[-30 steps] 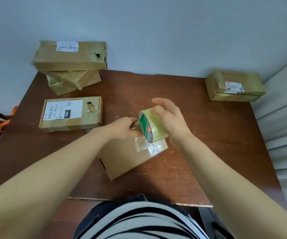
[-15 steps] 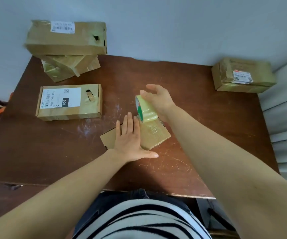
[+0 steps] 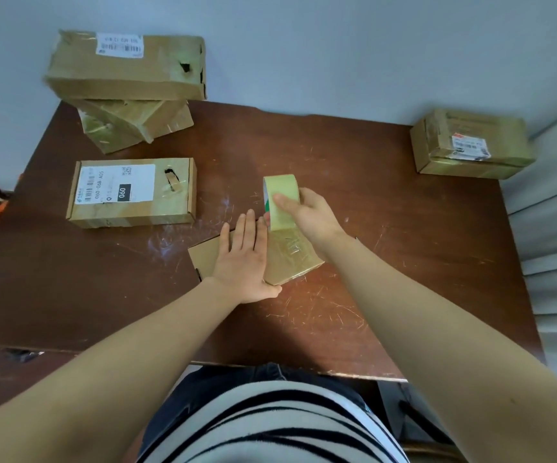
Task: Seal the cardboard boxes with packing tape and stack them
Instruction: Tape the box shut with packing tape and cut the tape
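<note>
- Small cardboard box [image 3: 205, 259] is recorded near the middle of the brown table [image 3: 404, 262], lying flat and turned at an angle to the table's front edge.
- The right part of its top is covered with shiny clear tape; the left part is bare card.
- The left hand [image 3: 243, 262] is laid palm down on the box top, fingers straight and held close together, thumb stretched out along the near edge.
- The right hand [image 3: 308, 217] is wrapped round a tape roll [image 3: 280, 198], with the thumb seen across the roll's outer face and the fingers hidden behind it.
- The roll is held upright on its edge at the far side of the box, just beside the left fingertips. Its lower rim meets the taped surface; whether a strip joins the two cannot be told.
- Green, white and red print is noted on the roll's side.
- A flat labelled box [image 3: 133, 192] lies to the left, well apart from the hands.
- A stack of boxes [image 3: 126, 71] is seen at the far left corner, the top one carrying a white label, the lower ones skewed.
- A single box [image 3: 471, 143] is placed at the far right corner.
- The table surface is marked with scratches around the work area.
- A striped shirt [image 3: 270, 426] is seen at the bottom of the view.
</note>
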A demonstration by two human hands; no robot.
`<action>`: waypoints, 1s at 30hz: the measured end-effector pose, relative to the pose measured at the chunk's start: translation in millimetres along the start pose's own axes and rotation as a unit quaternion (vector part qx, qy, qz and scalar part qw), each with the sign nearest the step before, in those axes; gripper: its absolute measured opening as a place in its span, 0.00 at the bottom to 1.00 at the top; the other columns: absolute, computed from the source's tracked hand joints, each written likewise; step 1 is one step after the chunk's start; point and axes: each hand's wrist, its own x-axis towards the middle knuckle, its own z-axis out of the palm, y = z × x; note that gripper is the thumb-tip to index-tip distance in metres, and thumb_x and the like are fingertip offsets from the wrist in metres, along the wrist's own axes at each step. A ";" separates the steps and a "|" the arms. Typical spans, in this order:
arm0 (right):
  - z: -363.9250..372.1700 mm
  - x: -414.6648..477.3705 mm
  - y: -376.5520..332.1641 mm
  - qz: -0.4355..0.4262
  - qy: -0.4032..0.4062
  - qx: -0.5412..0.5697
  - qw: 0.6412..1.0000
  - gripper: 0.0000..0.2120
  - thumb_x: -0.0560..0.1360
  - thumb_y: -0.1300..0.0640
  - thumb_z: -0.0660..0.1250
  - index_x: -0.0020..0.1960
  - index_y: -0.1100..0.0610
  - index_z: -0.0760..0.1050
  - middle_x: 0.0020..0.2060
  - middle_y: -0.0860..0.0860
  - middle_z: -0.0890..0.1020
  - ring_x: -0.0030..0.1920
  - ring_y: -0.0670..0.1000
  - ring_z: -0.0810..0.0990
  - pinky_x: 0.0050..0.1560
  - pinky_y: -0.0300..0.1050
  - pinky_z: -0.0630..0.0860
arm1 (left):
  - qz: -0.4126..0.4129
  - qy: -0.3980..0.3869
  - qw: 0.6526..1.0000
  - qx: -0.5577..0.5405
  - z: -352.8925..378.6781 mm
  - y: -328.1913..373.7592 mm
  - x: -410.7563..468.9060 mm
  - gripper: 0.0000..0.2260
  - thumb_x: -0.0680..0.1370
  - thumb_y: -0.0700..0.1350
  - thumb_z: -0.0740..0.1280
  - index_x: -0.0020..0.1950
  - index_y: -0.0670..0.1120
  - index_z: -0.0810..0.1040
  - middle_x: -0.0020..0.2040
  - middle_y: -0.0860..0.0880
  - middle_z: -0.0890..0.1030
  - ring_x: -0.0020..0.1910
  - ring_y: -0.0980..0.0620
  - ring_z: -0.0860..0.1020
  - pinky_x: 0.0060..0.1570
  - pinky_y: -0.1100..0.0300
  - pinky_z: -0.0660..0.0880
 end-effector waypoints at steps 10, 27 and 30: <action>-7.8 -19.8 -3.2 0.001 -0.013 -0.010 1.000 0.12 0.78 0.48 0.64 0.51 0.56 0.78 0.45 0.53 0.82 0.46 0.53 0.80 0.53 0.49 0.77 | -0.016 -0.002 1.000 0.011 -2.5 4.3 -1.4 0.56 0.67 0.70 0.63 0.76 0.40 0.35 0.77 0.40 0.37 0.76 0.42 0.38 0.73 0.42 0.37; -30.5 -121.4 57.3 -0.030 0.037 -0.247 0.968 0.11 0.79 0.50 0.63 0.57 0.48 0.81 0.36 0.46 0.83 0.35 0.40 0.79 0.40 0.35 0.75 | -0.003 -0.003 1.000 0.002 -1.0 3.2 -2.3 0.58 0.65 0.69 0.67 0.76 0.40 0.35 0.77 0.40 0.39 0.76 0.42 0.42 0.73 0.44 0.42; -27.1 -112.2 66.9 0.030 0.027 -0.304 0.952 0.13 0.79 0.48 0.63 0.48 0.53 0.84 0.36 0.51 0.84 0.37 0.51 0.80 0.44 0.45 0.79 | 0.008 -0.011 1.000 0.003 -3.4 2.6 -4.1 0.58 0.65 0.68 0.68 0.76 0.40 0.36 0.77 0.41 0.39 0.76 0.42 0.42 0.73 0.44 0.42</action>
